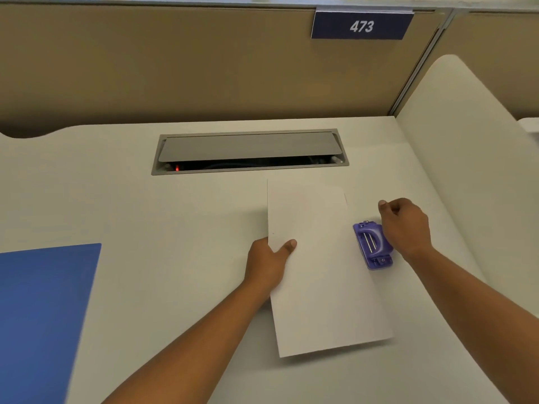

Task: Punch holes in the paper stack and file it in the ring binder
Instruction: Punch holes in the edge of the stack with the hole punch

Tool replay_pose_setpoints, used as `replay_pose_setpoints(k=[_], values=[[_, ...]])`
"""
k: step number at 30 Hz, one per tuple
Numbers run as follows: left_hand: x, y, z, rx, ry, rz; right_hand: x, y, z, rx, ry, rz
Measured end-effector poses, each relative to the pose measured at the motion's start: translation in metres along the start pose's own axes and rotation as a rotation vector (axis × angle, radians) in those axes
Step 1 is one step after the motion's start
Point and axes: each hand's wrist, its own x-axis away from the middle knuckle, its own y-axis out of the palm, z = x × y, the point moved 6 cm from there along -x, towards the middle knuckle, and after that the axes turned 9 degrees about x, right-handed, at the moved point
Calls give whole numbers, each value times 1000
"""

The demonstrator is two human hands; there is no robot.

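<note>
At a pale office desk [145, 199] under partition sign 473 [361, 25], a person prepares a paper stack [315, 287] for filing. The blue ring binder [43, 316] lies closed at the desk's near left, well apart from the work, apparently parked until the holes are made. The stack, plain white with neatly squared edges, lies lengthwise in the middle of the desk just in front of the grey cable tray [249, 148]. Its near end is turned slightly toward the right, and no holes can be made out along the edges in view. A small purple hole punch [372, 244] sits at the stack's right long edge, its slot seemingly taking that margin, which would explain the sheets' angle. The left hand [269, 263] pinches the opposite long edge, thumb [290, 245] on top and fingers hidden beneath, probably to steady the sheets and feed them squarely into the punch. The right hand [405, 225] hangs just beside the punch's far side, fingers curled into a loose fist with nothing visibly in it. Whether its underside touches the lever cannot be told. It looks poised to press down.
</note>
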Motion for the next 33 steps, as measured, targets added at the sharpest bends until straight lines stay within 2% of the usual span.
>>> replay_pose_setpoints(k=[8, 33], values=[[-7, 15, -7, -8, 2, -15, -11, 27, 8, 102, 17, -92], [-4, 37, -6, -68, 35, 1, -15, 36, 11, 197, -7, -65]])
